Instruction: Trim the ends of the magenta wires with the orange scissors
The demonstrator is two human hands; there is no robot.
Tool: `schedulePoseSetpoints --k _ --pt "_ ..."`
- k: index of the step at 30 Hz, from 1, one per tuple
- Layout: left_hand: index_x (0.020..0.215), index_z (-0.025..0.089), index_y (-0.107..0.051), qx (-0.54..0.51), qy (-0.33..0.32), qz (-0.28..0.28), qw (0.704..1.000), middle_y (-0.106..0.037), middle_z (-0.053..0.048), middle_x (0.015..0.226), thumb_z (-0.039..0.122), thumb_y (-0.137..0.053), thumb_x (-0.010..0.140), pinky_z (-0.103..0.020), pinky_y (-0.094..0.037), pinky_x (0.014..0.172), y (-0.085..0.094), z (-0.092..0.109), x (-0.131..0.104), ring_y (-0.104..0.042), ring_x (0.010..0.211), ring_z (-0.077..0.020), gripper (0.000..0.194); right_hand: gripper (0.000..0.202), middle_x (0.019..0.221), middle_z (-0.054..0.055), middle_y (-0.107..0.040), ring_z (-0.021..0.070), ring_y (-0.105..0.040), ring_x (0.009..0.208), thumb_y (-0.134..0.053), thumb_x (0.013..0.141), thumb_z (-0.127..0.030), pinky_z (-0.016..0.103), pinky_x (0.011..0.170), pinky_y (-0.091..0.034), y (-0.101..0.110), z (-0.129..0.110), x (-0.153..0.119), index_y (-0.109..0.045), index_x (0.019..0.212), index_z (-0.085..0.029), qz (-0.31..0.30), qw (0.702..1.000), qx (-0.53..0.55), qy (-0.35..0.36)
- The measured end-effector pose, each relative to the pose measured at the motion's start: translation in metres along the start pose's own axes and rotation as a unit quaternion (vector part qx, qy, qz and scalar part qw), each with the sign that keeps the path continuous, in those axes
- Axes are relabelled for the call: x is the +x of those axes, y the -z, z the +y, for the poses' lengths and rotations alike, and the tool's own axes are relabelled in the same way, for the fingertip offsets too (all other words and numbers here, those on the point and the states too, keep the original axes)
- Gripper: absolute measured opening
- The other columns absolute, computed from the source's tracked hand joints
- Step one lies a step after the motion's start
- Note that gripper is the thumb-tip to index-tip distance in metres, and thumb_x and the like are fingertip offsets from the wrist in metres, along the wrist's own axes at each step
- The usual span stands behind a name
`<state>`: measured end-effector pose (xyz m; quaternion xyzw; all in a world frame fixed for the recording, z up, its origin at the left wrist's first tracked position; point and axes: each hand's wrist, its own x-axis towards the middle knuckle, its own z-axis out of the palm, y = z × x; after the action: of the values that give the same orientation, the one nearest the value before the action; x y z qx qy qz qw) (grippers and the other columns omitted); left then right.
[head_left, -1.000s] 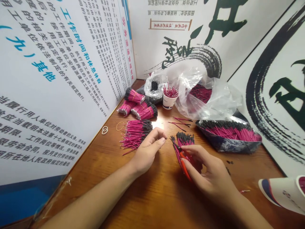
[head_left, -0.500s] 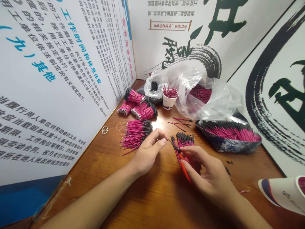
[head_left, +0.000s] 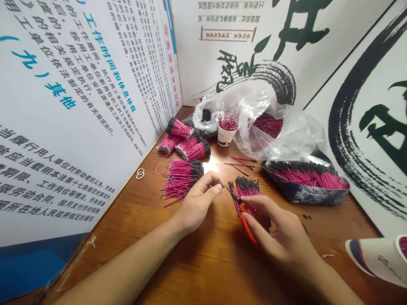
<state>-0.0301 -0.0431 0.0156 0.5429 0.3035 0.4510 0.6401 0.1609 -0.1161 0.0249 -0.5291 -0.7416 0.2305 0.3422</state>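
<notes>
Thumb and forefinger of my left hand [head_left: 200,201] are pinched together on a thin wire, mostly hidden by the fingers. My right hand [head_left: 275,222] grips small pliers [head_left: 246,226] with orange-red handles, their dark narrow jaws pointing toward the left fingertips. Whether the jaws touch the wire, I cannot tell. Behind and partly beneath the right hand lies a bunch of magenta wires with black ends [head_left: 246,185]. A loose pile of similar wires [head_left: 181,178] sits just beyond my left hand.
Banded wire bundles [head_left: 190,146], a paper cup of wires [head_left: 226,135] and clear plastic bags [head_left: 251,131] stand at the back. A dark tray [head_left: 305,192] heaped with wires is at right, near another cup [head_left: 372,258]. Rubber bands [head_left: 140,173] lie left. Printed panels enclose the table.
Both hands keep nearly the same pose, with the pliers still held at the left fingertips. The whole view has shifted very slightly.
</notes>
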Motion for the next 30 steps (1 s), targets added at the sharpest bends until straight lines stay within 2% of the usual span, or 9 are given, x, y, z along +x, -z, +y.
schedulePoseSetpoints --k 5,14,20,27,30 --pt "0.086 0.019 -0.054 -0.004 0.000 -0.003 1.000 -0.043 0.002 0.079 0.021 -0.053 0.093 -0.026 -0.032 0.074 0.0002 -0.0006 0.0005 -0.037 0.076 -0.0133 0.007 0.023 0.082 -0.001 -0.070 0.0117 -0.065 0.064 -0.056 0.094 -0.019 0.021 0.061 -0.050 -0.0014 -0.0002 0.0004 -0.056 0.116 -0.025 -0.002 1.000 0.013 -0.002" --pt "0.086 0.019 -0.054 0.003 0.007 -0.010 1.000 -0.042 0.002 0.079 0.021 -0.052 0.092 -0.027 -0.031 0.074 0.0002 0.0005 -0.0002 -0.036 0.076 -0.0136 0.007 0.021 0.071 -0.003 -0.062 0.0124 -0.056 0.056 -0.056 0.094 -0.022 0.023 0.054 -0.044 -0.0052 0.0035 -0.0009 -0.057 0.115 -0.025 -0.003 1.000 0.009 -0.019" --pt "0.085 0.019 -0.054 0.004 0.012 -0.007 1.000 -0.042 0.002 0.079 0.022 -0.052 0.091 -0.028 -0.030 0.073 -0.0008 0.0021 0.0004 -0.036 0.075 -0.0141 0.007 0.021 0.072 -0.002 -0.066 0.0133 -0.060 0.058 -0.056 0.094 -0.022 0.023 0.056 -0.047 -0.0043 0.0038 -0.0011 -0.057 0.115 -0.024 -0.008 1.000 0.000 -0.020" --pt "0.085 0.019 -0.054 0.002 0.021 -0.009 1.000 -0.041 0.002 0.077 0.024 -0.052 0.092 -0.027 -0.030 0.071 -0.0003 0.0002 0.0002 -0.036 0.074 -0.0138 0.009 0.021 0.079 -0.001 -0.072 0.0125 -0.065 0.061 -0.055 0.094 -0.019 0.021 0.057 -0.049 0.0015 -0.0006 0.0012 -0.057 0.114 -0.024 0.004 0.999 -0.030 0.023" --pt "0.086 0.019 -0.054 -0.005 0.030 -0.009 1.000 -0.041 0.002 0.077 0.025 -0.052 0.093 -0.027 -0.030 0.071 0.0003 -0.0005 -0.0001 -0.035 0.074 -0.0137 0.009 0.021 0.081 -0.001 -0.073 0.0122 -0.067 0.063 -0.054 0.094 -0.019 0.021 0.059 -0.050 0.0012 -0.0013 0.0010 -0.056 0.114 -0.024 0.007 0.999 -0.027 0.019"
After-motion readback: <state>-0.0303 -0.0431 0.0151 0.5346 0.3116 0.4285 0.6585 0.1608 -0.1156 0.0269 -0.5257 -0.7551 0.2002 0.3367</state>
